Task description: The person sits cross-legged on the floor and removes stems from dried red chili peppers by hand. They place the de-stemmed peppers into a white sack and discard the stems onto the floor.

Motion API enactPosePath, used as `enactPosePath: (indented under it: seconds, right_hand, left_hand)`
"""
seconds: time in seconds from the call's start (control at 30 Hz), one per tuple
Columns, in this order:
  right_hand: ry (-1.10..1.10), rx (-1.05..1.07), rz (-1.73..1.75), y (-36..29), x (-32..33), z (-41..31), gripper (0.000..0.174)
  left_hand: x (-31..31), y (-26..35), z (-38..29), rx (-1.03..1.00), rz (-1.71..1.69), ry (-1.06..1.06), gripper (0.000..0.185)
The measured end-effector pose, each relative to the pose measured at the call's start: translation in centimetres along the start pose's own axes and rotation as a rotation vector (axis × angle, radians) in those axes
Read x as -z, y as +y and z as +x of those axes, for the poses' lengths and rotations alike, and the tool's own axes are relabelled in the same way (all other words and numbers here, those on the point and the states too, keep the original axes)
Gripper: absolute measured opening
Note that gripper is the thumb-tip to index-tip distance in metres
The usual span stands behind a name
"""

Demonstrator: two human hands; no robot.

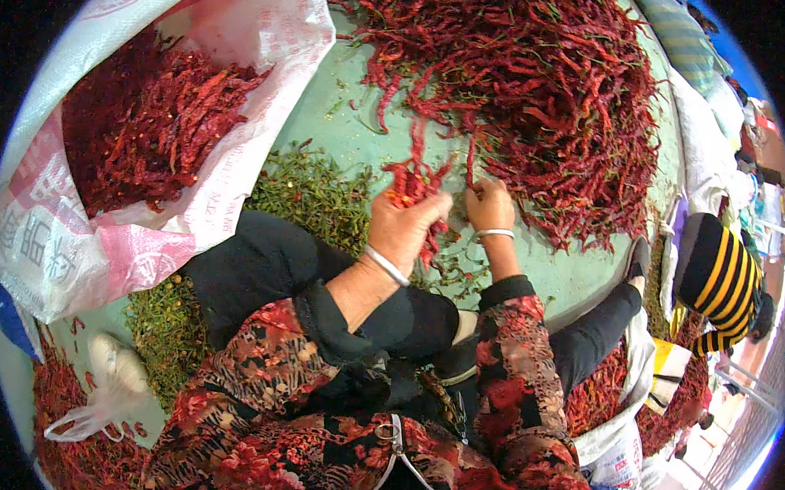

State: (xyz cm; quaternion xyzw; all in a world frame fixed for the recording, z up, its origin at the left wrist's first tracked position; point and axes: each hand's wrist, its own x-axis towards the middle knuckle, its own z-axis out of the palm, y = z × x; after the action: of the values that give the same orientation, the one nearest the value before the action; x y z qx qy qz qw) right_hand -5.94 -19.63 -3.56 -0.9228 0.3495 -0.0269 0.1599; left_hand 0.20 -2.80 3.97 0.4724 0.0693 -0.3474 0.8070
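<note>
My left hand [403, 229] is closed around a bunch of dried red chili peppers [411, 187], whose ends stick out on both sides of the fist. Close by on the right, my right hand [491, 206] pinches a single red chili [471, 162] between thumb and fingers, its tip pointing away from me. Beyond both hands a broad heap of red chilies [543, 100], many with green stems, covers the pale green floor sheet [326, 114]. Under and left of my left hand lies a pile of green chili stems [303, 188].
At the left, a white woven sack [291, 76] gapes around loose red chilies [175, 117]. More chilies [88, 455] and a clear plastic bag [106, 410] lie at lower left. On the right sits a person in a yellow-and-black striped top [723, 266], near filled sacks [699, 137].
</note>
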Motion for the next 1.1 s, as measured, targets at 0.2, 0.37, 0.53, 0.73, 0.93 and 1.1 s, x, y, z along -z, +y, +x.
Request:
enactPosePath:
  seconds: [0.2, 0.37, 0.53, 0.73, 0.93, 1.1]
  right_hand:
    - [-0.12, -0.208, 0.88, 1.6, 4.3, -2.9, 0.009]
    - [-0.342, -0.271, 0.993, -1.2, 6.1, -8.4, 0.01]
    - [-0.428, -0.24, 0.975, -1.2, 5.7, -10.8, 0.008]
    - [-0.09, 0.173, 0.338, 1.2, 5.3, -3.6, 0.01]
    - [-0.128, 0.218, -0.429, 0.5, 1.4, 6.0, 0.017]
    - [-0.178, 0.367, -0.328, 0.5, 3.1, 2.5, 0.015]
  left_hand:
    - [-1.3, -2.7, 2.4, 0.117, 0.131, -0.086, 0.011]
    - [-2.3, -5.1, 2.2, 0.225, -0.025, -0.266, 0.013]
    - [-2.0, -2.8, 0.5, 0.244, -0.051, -0.228, 0.011]
    - [-1.6, 2.1, 2.3, 0.124, -0.17, -0.131, 0.013]
    - [-1.4, 1.6, 4.8, 0.17, -0.014, 0.068, 0.013]
    - [-2.1, -0.1, 5.5, 0.067, -0.027, -0.031, 0.011]
